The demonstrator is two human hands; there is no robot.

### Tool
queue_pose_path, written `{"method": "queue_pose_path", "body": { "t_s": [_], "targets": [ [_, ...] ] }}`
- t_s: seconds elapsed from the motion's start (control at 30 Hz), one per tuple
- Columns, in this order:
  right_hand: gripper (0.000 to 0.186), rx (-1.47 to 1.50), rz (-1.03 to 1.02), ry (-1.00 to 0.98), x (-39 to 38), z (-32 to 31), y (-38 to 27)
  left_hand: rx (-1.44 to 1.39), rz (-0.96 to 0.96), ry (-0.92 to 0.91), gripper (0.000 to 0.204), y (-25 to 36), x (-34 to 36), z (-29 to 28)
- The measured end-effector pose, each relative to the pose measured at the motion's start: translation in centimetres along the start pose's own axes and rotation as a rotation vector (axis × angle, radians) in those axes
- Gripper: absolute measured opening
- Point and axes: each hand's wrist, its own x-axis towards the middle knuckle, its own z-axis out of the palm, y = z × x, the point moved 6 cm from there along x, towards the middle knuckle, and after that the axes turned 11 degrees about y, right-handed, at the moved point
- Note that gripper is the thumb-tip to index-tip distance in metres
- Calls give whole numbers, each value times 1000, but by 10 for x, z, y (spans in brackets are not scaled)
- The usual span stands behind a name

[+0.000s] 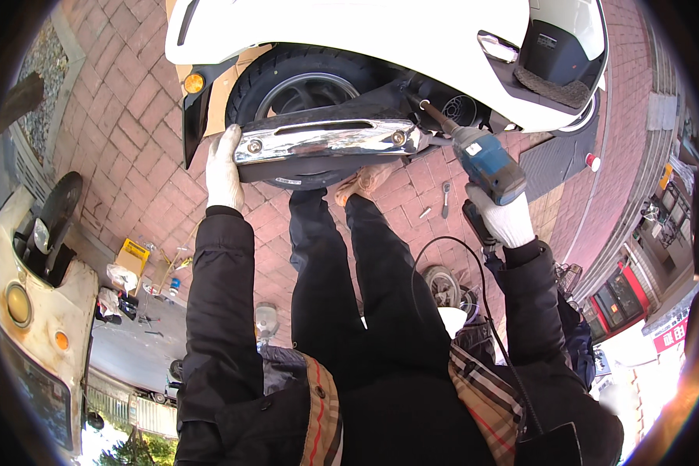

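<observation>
A white scooter (311,23) stands in front of me, its rear wheel (245,89) partly behind a black exhaust muffler (334,165) with a chrome heat shield (318,140). My left hand (225,169), in a white knit glove, is closed around the muffler's left end. In my gloved right hand (506,220) is a blue and black power driver (488,159). Its long bit (439,116) points up and left to the bracket by the muffler's right end. Whether the tip touches a bolt is too small to tell.
A ratchet wrench (446,199) and a small metal piece (425,212) lie on the red brick paving. A dark mat (563,175) is under the scooter's right side. On the left are a yellow crate (133,253) and a worn cream vehicle (43,311). A black cable (485,303) hangs beside my right arm.
</observation>
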Motion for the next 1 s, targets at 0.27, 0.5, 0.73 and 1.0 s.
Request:
{"method": "queue_pose_path", "body": {
  "t_s": [0.27, 0.5, 0.73, 1.0],
  "targets": [
    [34, 69, 72, -3, 12, -2, 0, 14, 2, 29, 47, 3, -4, 2],
    [30, 122, 183, -6, 13, 4, 10, 35, 17, 35, 49, 5, -5, 3],
    [27, -221, -181, -7, 19, 1, 12, 20, 16, 59, 58, 5, -6, 3],
    [49, 324, 148, -65, 28, -8, 24, -26, -39, 24, 58, -4, 5, -2]
  ]
}}
